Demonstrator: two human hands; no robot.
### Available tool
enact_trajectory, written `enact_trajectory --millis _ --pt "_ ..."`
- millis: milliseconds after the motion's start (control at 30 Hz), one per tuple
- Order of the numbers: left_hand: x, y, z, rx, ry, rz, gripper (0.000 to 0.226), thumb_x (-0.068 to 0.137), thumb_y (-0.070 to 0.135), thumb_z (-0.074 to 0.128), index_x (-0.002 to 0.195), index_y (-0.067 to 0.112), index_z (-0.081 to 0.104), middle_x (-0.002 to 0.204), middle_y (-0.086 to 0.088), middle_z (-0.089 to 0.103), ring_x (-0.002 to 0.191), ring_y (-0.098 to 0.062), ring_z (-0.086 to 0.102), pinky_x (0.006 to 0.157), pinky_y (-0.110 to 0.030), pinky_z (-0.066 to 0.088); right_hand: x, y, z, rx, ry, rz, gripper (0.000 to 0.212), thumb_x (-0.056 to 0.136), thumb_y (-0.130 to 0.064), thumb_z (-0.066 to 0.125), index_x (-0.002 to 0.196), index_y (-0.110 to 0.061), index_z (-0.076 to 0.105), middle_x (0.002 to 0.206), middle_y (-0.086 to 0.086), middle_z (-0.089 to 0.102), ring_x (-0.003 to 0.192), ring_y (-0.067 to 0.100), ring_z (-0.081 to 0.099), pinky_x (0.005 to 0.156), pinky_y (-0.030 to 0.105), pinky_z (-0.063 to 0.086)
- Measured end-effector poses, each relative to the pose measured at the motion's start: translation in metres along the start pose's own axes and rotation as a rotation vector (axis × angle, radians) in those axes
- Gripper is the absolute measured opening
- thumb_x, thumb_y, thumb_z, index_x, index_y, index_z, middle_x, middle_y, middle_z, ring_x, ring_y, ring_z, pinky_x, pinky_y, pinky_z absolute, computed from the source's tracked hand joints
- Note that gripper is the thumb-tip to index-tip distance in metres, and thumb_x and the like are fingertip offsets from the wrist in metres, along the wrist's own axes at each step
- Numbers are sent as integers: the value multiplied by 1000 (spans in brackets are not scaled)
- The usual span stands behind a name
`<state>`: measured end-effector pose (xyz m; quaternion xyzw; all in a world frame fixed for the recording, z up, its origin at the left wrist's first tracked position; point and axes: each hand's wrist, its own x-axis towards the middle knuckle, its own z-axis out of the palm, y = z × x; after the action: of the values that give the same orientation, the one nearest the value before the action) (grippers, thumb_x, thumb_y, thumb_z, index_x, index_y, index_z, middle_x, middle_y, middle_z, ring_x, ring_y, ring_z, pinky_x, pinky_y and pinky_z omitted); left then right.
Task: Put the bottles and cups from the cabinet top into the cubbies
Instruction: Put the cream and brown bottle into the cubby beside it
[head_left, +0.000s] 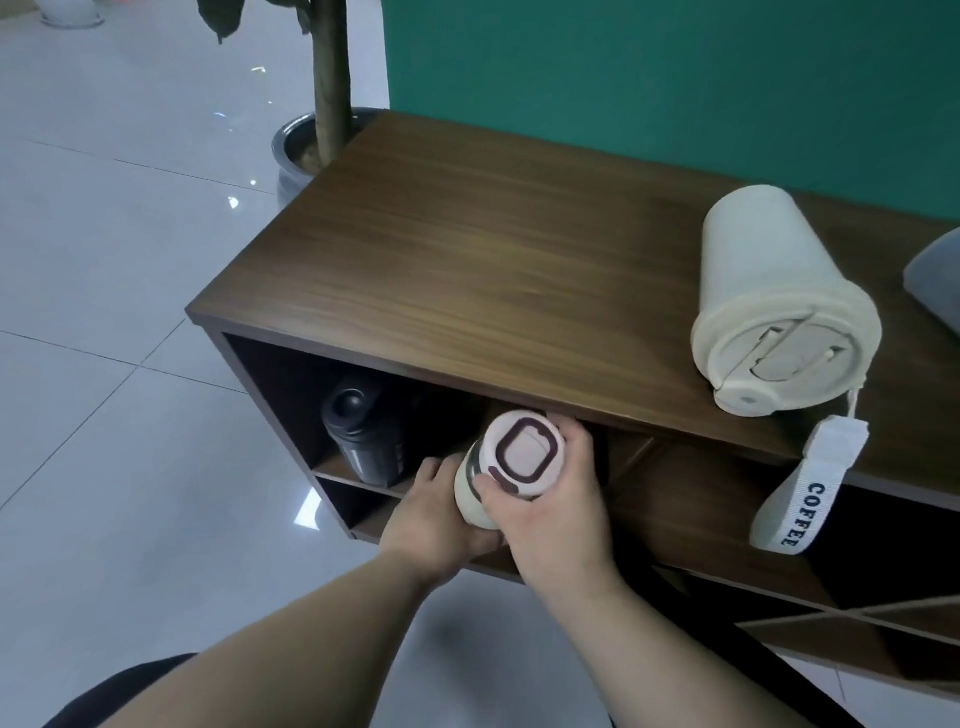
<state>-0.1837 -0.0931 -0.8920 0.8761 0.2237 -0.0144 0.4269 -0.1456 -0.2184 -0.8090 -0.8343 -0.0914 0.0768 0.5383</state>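
A cream cup with a pale lid ringed in dark purple is held in front of the upper cubbies, just below the front edge of the wooden cabinet top. My left hand cups its lower side and my right hand grips it at the lid. A black bottle stands in the upper left cubby. A large cream lidded cup stands on the cabinet top at the right, and its white "COFFEE" strap hangs over the front edge.
A grey object lies at the right edge of the cabinet top. A potted plant stands behind the cabinet's left end, against a green wall. Glossy floor tiles spread to the left. Diagonal dividers cross the right cubbies.
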Motion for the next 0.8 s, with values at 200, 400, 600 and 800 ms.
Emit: enact_trajectory --millis 200,400,600,800 --pt "23 -4 19 84 -7 0 75 71 49 79 135 29 48 118 11 50 118 -17 36 100 -29 43 33 6 4 -43 -35 67 64 57 -37 88 114 -34 58 115 -14 72 111 8 67 101 36 53" --pt "34 -15 26 202 -33 31 60 77 51 74 130 30 54 103 18 39 116 -19 37 95 -22 34 41 6 7 -102 -136 52 39 65 -23 89 88 -39 62 98 -19 71 98 2 68 86 19 51" --pt "30 -19 28 13 -17 -79 57 77 29 79 125 24 50 116 5 44 112 -15 54 92 -28 45 49 11 11 -70 -202 25 42 64 -18 87 80 -52 68 90 -26 75 91 -6 69 86 23 55" --pt "31 -21 25 17 11 -95 65 77 27 82 129 18 45 128 -3 44 119 -17 49 97 -34 48 54 13 15 -33 -243 3 34 60 -26 78 92 -31 70 103 -8 78 100 7 72 94 34 57"
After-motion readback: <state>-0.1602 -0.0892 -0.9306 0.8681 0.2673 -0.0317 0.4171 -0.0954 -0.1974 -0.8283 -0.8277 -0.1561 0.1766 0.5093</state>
